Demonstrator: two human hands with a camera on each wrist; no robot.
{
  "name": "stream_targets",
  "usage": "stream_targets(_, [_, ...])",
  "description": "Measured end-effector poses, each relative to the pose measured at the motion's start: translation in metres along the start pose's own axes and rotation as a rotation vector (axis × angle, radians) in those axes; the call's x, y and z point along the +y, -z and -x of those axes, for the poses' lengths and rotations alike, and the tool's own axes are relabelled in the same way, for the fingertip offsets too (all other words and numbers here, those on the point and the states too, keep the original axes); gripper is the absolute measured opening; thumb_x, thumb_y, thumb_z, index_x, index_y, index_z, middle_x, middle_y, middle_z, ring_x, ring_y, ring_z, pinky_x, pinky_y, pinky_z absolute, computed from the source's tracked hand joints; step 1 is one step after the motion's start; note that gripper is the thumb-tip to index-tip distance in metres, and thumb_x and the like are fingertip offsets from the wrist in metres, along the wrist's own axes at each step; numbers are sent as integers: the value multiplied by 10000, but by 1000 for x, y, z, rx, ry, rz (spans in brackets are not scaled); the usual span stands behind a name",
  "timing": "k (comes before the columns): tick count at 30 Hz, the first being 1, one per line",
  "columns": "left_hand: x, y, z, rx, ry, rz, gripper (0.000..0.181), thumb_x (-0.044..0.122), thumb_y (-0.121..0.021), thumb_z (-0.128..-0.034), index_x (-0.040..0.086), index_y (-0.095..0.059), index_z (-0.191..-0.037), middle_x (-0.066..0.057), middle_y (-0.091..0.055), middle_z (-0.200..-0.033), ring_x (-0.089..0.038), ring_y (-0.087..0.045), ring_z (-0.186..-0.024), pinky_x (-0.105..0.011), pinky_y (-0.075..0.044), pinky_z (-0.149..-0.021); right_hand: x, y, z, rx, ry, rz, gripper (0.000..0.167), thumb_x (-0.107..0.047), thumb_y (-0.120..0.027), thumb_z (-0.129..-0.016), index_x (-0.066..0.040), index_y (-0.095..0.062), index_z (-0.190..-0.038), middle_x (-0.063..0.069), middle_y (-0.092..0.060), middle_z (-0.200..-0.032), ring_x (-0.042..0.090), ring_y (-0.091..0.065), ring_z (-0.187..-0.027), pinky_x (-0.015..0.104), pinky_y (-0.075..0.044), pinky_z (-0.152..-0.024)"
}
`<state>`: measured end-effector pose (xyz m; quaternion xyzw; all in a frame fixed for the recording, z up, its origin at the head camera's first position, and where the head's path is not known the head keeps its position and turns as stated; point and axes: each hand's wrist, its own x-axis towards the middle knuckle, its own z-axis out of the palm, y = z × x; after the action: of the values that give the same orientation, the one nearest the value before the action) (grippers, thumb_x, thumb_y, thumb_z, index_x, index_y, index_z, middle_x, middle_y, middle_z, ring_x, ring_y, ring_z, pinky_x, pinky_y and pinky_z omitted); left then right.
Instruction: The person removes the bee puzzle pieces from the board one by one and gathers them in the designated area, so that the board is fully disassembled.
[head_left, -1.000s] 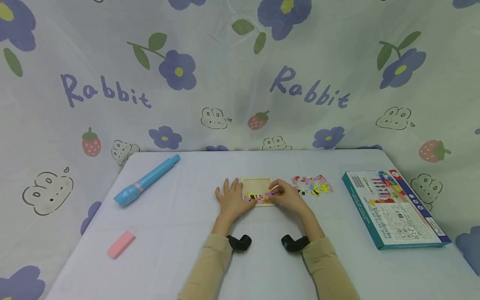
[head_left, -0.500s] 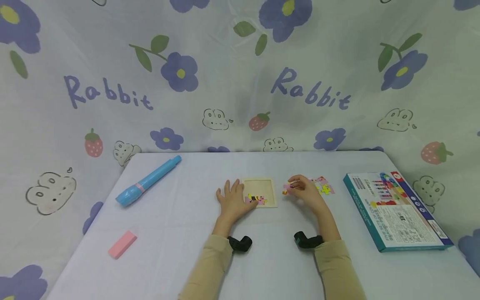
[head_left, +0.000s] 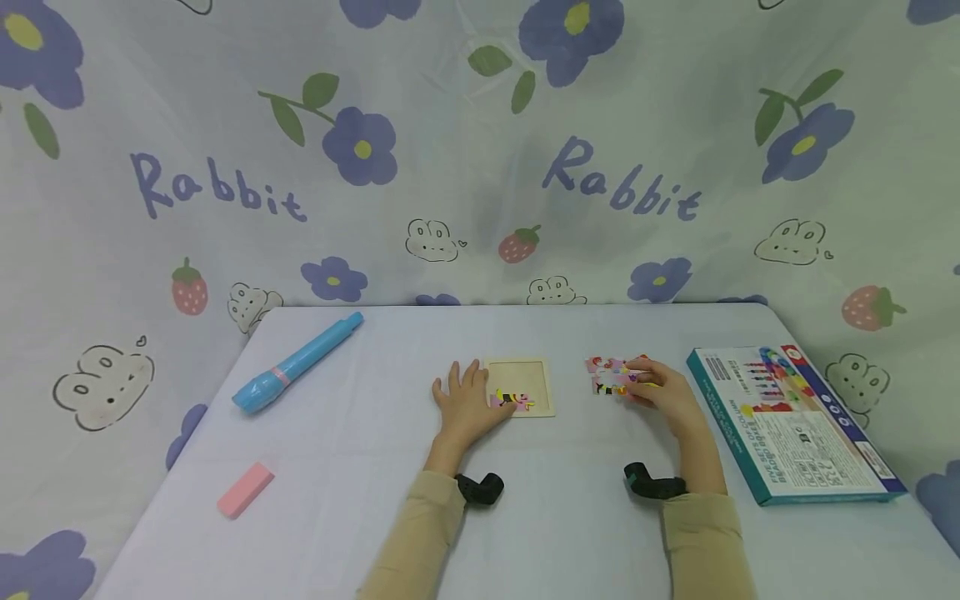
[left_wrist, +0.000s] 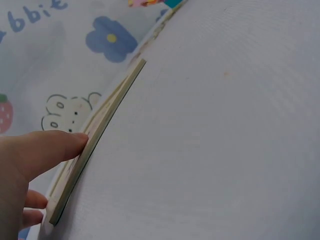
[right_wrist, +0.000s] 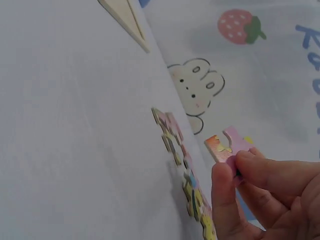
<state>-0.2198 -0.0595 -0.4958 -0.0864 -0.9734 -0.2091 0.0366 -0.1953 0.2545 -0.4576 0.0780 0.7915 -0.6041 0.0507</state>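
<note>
My left hand [head_left: 462, 408] lies with fingers spread at the left side of a square wooden puzzle frame [head_left: 550, 387]. Its thumb [left_wrist: 67, 145] presses on a strip of joined puzzle pieces [head_left: 522, 402] along the frame's near edge. My right hand [head_left: 671, 398] pinches a pink and orange puzzle piece [right_wrist: 220, 150] between thumb and fingers. It is held up above the loose puzzle pieces [head_left: 609, 377] on the table, and the hand hides some of them in the head view.
A blue torch-shaped object [head_left: 296, 364] lies at the back left, with a pink block [head_left: 246, 490] nearer the front. On the right lies a flat box [head_left: 795, 429] with printed panels. A patterned cloth [head_left: 465, 150] hangs behind the white table [head_left: 330, 500].
My right hand has lifted a puzzle piece from the frame's right side and carried it rightward to the loose pieces. The left hand stays in place.
</note>
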Motion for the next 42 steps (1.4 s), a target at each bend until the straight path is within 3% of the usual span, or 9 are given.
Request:
stream_targets(8, [-2,-2,0,-1,3,-5,789,602,-627,-727,87,-495,-1311,-89,-354,-1456,-362,-152,-1373,-636,-42,-1005,8,21,8,27,-155,32,484,-163,-568,-917,32,-419,-1335,67,-562,-1020,36,-596,-716,178,-502,-684])
stream_targets(13, [-2,-2,-1,0,-1,-8,795,609,-621,-727,88,-493,-1313,-90,-354,-1456,-362,-154,-1373,-636,-44,-1002,11,27,8,85,-256,46,495,-187,-570,-916,-8,-416,-1352,17,-593,-883,58,-587,-638,187,-502,-620])
stream_targets(17, [-2,-1,-1,-1,-1,-10,798,604,-623,-729,83,-489,-1318,-93,-354,-1456,-361,-153,-1373,-633,-46,-1004,12,28,7,118,-300,59,476,-174,-582,-905,18,-426,-1312,31,-611,-832,81,-595,-627,193,-504,-607])
stream_targets(28, [-2,-1,-1,-5,-2,-11,794,598,-622,-734,80,-487,-1320,-97,-352,-1456,-366,-154,-1371,-636,-52,-1003,16,31,13,147,-270,106,403,-117,-541,-914,93,-456,-1247,90,-592,-899,67,-566,-635,168,-490,-594])
stream_targets(36, [-4,-3,1,46,-39,53,811,644,-582,-738,45,-507,-1280,-120,-374,-1434,-368,-153,-1367,-650,-26,-995,13,30,15,154,-269,112,406,-132,-544,-916,83,-462,-1250,118,-578,-960,80,-557,-646,165,-481,-586])
stream_targets(42, [0,2,0,-4,-9,29,782,561,-643,-732,65,-489,-1316,-118,-353,-1453,-381,-155,-1366,-639,-38,-1004,12,30,11,149,-253,142,442,-187,-555,-914,39,-462,-1282,73,-575,-944,86,-558,-650,180,-478,-586])
